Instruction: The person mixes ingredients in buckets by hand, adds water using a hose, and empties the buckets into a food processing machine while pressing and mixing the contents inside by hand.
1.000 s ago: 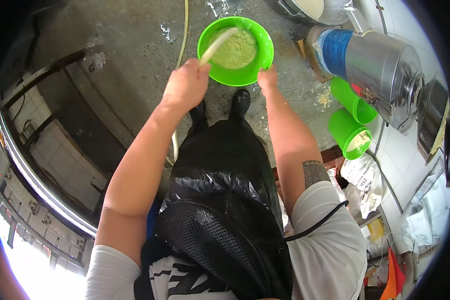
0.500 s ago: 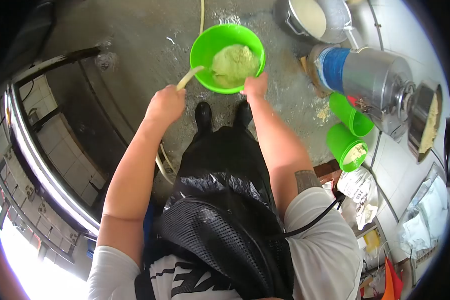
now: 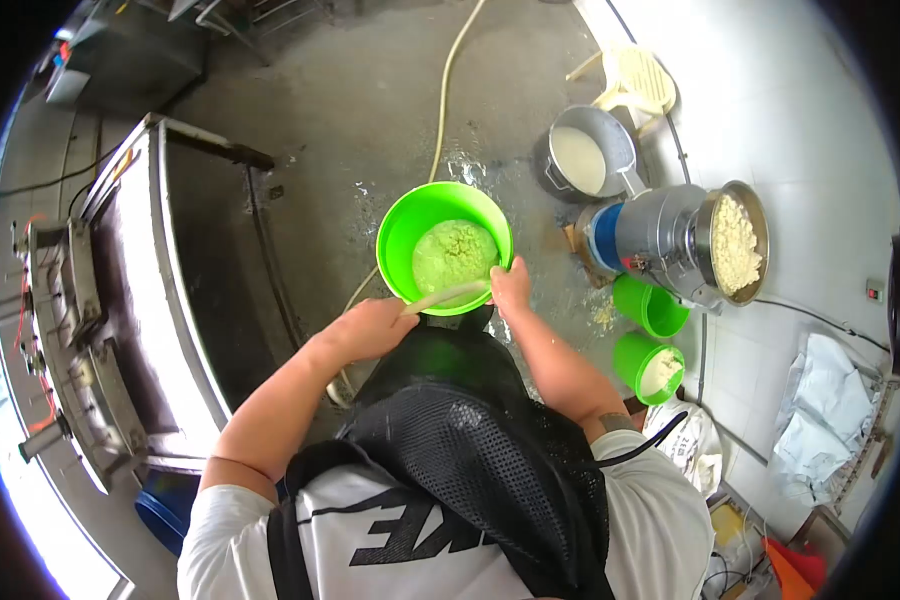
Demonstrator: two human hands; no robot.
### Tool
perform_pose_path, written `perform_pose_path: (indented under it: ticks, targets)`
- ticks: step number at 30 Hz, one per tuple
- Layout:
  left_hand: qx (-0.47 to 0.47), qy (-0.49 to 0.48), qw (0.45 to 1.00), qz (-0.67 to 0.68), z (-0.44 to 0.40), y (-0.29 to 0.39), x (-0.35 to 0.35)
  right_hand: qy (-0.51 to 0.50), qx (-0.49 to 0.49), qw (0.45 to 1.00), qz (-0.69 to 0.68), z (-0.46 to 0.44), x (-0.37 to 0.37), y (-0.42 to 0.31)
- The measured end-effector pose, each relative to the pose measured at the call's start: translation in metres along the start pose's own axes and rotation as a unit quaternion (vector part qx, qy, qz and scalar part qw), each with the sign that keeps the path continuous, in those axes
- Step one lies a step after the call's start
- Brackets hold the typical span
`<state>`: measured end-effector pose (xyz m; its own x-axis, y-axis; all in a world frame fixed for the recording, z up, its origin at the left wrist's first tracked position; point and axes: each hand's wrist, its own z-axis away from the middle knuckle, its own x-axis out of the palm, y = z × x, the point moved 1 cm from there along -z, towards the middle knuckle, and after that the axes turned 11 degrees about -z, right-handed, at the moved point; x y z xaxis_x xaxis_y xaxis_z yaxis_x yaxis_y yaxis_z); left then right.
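In the head view, my left hand [image 3: 372, 328] is wrapped round a pale hose [image 3: 452, 294]. The free end of that hose reaches over the near rim of a bright green bucket [image 3: 395, 225], close to my right hand. Closed on the right side of the bucket's rim is my right hand [image 3: 510, 288]. Inside the bucket lies a pale, crumbly mass [image 3: 454, 252] with greenish-looking liquid around it. The bucket stands on the wet floor in front of my black apron.
To the right stands a metal machine [image 3: 660, 230] whose pan holds white crumbs [image 3: 737, 245]. Two green buckets [image 3: 660, 305] sit below it. A large pot [image 3: 580, 160] and a plastic chair [image 3: 640, 80] are beyond. A hose [image 3: 445, 110] crosses the floor. A metal-edged table [image 3: 185, 290] stands left.
My left hand has brought the hose end across the bucket from the left rim to the right side. The pale mass now looks flatter, with more liquid around it. The view has tilted upward.
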<state>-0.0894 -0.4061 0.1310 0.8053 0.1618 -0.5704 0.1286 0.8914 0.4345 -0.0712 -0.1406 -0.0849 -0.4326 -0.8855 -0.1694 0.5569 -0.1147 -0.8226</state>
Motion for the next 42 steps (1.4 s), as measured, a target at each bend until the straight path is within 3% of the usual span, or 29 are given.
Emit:
perform_pose_path:
  ticks: [2,5,6,9,12,13,15,17,19,22,24,25,26,28,29,30,31,32,33,34,35,36,38,39,40,41,42]
  targets:
    - [-0.028,-0.011,0.999,-0.031,0.036,-0.018,-0.007,-0.015,-0.036,0.999,0.018,0.010,0.002,-0.003]
    - [-0.111,0.133,0.982,-0.076,0.095,-0.090,-0.006,-0.029,-0.174,0.982,0.061,-0.011,-0.003,0.033]
    - [-0.131,0.174,0.971,-0.098,0.118,-0.116,-0.011,-0.046,-0.086,0.995,0.007,0.018,-0.005,-0.006]
    - [-0.346,0.347,0.871,0.047,0.178,-0.204,-0.003,-0.075,-0.010,0.993,-0.095,0.048,-0.011,-0.043]
    - [-0.422,0.501,0.743,0.137,0.192,-0.346,0.061,-0.078,0.015,0.987,-0.137,0.078,-0.016,-0.083]
    - [-0.476,0.524,0.681,0.185,0.190,-0.367,0.072,-0.083,0.015,0.985,-0.148,0.080,-0.018,-0.084]
    - [-0.506,0.512,0.671,0.180,0.199,-0.396,0.078,-0.084,0.008,0.984,-0.156,0.084,-0.023,-0.088]
    - [-0.512,0.514,0.669,0.163,0.195,-0.410,0.075,-0.071,0.028,0.982,-0.173,0.099,-0.026,-0.100]
    - [-0.521,0.440,0.720,0.130,0.203,-0.395,0.047,-0.072,0.033,0.978,-0.193,0.119,-0.025,-0.115]
    - [-0.531,0.417,0.731,0.100,0.190,-0.419,0.031,-0.057,0.033,0.975,-0.213,0.119,-0.038,-0.105]
    - [-0.423,0.379,0.819,-0.084,0.171,-0.525,0.054,-0.025,-0.006,0.978,-0.208,0.115,-0.043,-0.097]
    - [-0.362,0.180,0.888,-0.221,0.172,-0.569,0.048,-0.011,-0.016,0.980,-0.198,0.113,-0.050,-0.092]
    - [-0.399,0.272,0.874,-0.056,0.194,-0.541,0.029,0.006,-0.026,0.981,-0.191,0.114,-0.055,-0.088]
    - [-0.447,0.306,0.834,0.104,0.212,-0.508,-0.012,0.023,-0.022,0.980,-0.197,0.141,-0.060,-0.113]
    - [-0.476,0.267,0.832,0.098,0.217,-0.456,-0.040,0.033,-0.018,0.982,-0.184,0.143,-0.070,-0.114]
    - [-0.490,0.235,0.833,0.102,0.200,-0.485,-0.042,0.041,-0.013,0.985,-0.169,0.146,-0.073,-0.115]
    - [-0.472,0.282,0.832,0.073,0.171,-0.561,-0.020,0.072,-0.016,0.979,-0.189,0.148,-0.081,-0.116]
    - [-0.480,0.261,0.837,0.034,0.156,-0.546,-0.031,0.087,-0.017,0.980,-0.178,0.149,-0.087,-0.118]
    - [-0.490,0.234,0.835,-0.088,0.134,-0.586,-0.023,0.101,-0.014,0.981,-0.166,0.150,-0.091,-0.120]
    - [-0.562,0.185,0.791,-0.153,0.118,-0.508,-0.033,0.125,-0.012,0.974,-0.187,0.148,-0.102,-0.122]
    - [-0.628,0.125,0.739,-0.209,0.109,-0.390,-0.055,0.119,-0.012,0.964,-0.238,0.146,-0.114,-0.126]
    - [-0.581,0.145,0.776,-0.197,0.074,-0.370,-0.058,0.108,-0.015,0.952,-0.285,0.142,-0.126,-0.131]
    - [-0.453,0.225,0.848,-0.160,0.020,-0.203,-0.083,0.119,-0.011,0.938,-0.327,0.127,-0.162,-0.141]
    - [-0.213,0.297,0.928,-0.077,-0.040,-0.217,-0.073,0.107,-0.009,0.925,-0.365,0.118,-0.178,-0.146]
    - [-0.136,0.233,0.960,0.081,-0.074,-0.143,-0.078,0.094,-0.009,0.910,-0.403,0.109,-0.194,-0.151]
    - [-0.075,0.211,0.932,0.286,-0.094,-0.055,-0.073,0.101,-0.010,0.905,-0.414,0.100,-0.210,-0.157]
    - [-0.049,0.186,0.922,0.337,-0.086,0.054,-0.086,0.084,-0.025,0.890,-0.447,0.093,-0.223,-0.163]
